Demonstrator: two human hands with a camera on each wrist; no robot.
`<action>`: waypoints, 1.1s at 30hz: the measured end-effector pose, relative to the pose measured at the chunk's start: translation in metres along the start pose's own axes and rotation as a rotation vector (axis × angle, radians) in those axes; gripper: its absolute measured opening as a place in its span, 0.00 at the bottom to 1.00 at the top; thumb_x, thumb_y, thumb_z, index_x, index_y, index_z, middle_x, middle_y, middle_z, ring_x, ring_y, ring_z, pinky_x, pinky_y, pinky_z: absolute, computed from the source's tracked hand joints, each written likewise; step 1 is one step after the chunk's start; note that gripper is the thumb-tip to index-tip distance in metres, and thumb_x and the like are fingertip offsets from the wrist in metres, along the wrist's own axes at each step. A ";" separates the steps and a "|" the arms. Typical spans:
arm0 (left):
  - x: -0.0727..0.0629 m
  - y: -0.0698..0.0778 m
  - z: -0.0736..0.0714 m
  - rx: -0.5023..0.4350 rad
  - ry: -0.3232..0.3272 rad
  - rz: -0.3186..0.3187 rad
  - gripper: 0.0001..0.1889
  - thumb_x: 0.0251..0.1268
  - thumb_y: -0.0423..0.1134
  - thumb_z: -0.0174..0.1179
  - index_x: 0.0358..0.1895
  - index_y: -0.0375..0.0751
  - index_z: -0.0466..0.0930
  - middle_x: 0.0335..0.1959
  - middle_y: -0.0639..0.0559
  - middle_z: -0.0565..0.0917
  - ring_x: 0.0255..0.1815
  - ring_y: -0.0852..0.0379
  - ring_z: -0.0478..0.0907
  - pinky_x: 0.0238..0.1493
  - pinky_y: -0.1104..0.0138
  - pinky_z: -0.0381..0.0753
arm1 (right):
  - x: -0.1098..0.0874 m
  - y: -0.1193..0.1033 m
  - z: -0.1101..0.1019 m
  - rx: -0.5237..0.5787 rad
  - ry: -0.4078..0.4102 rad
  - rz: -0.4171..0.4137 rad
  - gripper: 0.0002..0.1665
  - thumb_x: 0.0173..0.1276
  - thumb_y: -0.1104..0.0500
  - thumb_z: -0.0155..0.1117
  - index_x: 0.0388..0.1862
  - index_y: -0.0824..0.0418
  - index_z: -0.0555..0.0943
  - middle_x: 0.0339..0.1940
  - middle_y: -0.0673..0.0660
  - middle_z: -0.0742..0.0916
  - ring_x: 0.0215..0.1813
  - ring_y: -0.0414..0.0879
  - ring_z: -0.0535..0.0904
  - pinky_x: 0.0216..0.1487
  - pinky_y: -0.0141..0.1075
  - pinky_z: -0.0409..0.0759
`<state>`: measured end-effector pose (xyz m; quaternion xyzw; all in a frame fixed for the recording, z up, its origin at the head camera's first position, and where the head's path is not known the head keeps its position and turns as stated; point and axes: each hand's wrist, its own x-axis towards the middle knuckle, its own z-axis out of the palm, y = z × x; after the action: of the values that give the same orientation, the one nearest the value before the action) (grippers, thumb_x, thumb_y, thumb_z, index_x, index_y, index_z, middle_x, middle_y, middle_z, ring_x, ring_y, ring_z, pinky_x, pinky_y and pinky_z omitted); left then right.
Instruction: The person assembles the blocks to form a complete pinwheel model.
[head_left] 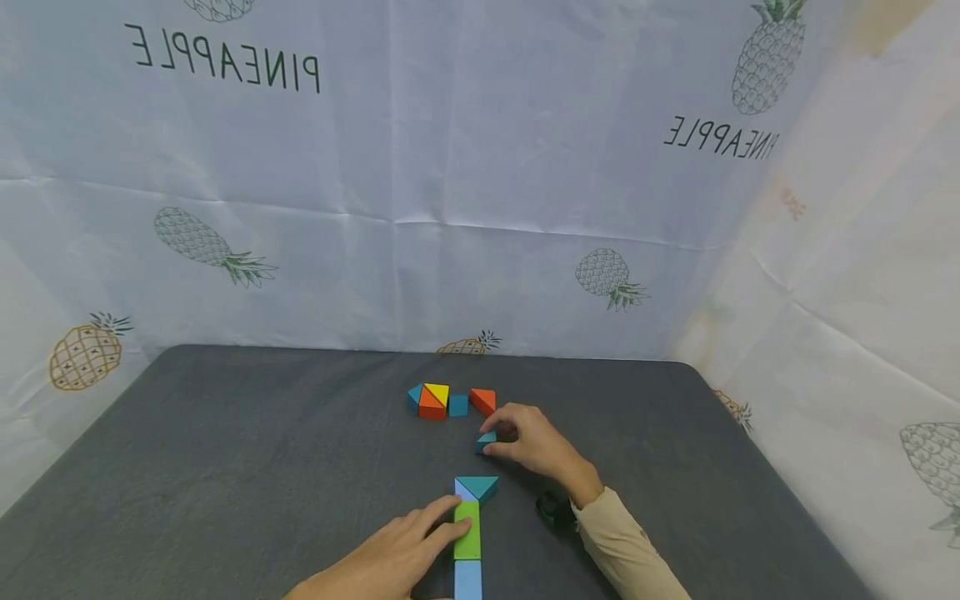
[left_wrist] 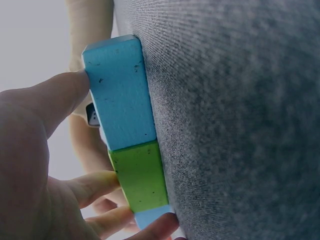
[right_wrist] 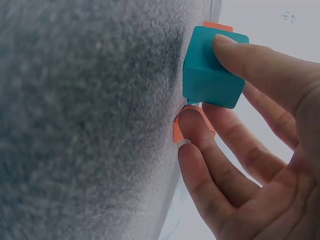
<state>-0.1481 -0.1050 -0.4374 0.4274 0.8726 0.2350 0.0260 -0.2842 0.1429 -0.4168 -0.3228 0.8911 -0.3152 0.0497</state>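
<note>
My right hand (head_left: 534, 440) pinches a small teal triangular block (head_left: 486, 442) between thumb and fingers, close over the dark table. In the right wrist view, the thumb lies on one face of that block. My left hand (head_left: 393, 542) rests along the left side of a row of blocks, fingers fairly straight. The row has a blue block (head_left: 468, 578), a green block (head_left: 467, 533), a lavender triangle (head_left: 462, 489) and a teal triangle (head_left: 478, 486) at its far end. In the left wrist view, the thumb touches the blue block (left_wrist: 120, 95) while other fingers lie against the green one.
Beyond my right hand stand an orange triangle (head_left: 483, 400), a small blue block (head_left: 458, 406) and a cluster with a yellow triangle (head_left: 438, 393), an orange block (head_left: 432, 407) and a blue piece (head_left: 413, 398). A pineapple-print curtain (head_left: 480, 167) hangs behind the grey tabletop (head_left: 262, 450).
</note>
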 end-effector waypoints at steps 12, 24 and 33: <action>0.000 -0.002 0.000 0.002 0.008 0.014 0.41 0.63 0.68 0.57 0.71 0.44 0.66 0.71 0.41 0.65 0.49 0.57 0.74 0.41 0.65 0.78 | 0.000 -0.003 0.002 -0.031 -0.038 -0.001 0.12 0.63 0.57 0.73 0.45 0.57 0.86 0.41 0.51 0.85 0.41 0.42 0.80 0.45 0.36 0.81; 0.000 -0.001 0.001 0.009 0.019 0.010 0.40 0.64 0.68 0.56 0.71 0.44 0.66 0.71 0.42 0.66 0.50 0.57 0.74 0.43 0.65 0.79 | -0.003 -0.001 -0.010 0.047 -0.121 0.014 0.18 0.70 0.53 0.65 0.54 0.61 0.84 0.49 0.55 0.88 0.46 0.46 0.85 0.45 0.32 0.80; 0.000 0.000 0.000 0.008 0.020 0.010 0.39 0.67 0.68 0.53 0.71 0.44 0.66 0.70 0.42 0.66 0.49 0.57 0.74 0.43 0.64 0.79 | -0.003 -0.002 -0.010 0.059 -0.139 -0.004 0.17 0.71 0.53 0.64 0.52 0.61 0.85 0.48 0.54 0.89 0.45 0.45 0.84 0.44 0.30 0.79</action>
<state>-0.1481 -0.1045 -0.4375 0.4296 0.8715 0.2360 0.0143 -0.2832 0.1489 -0.4082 -0.3440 0.8751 -0.3183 0.1203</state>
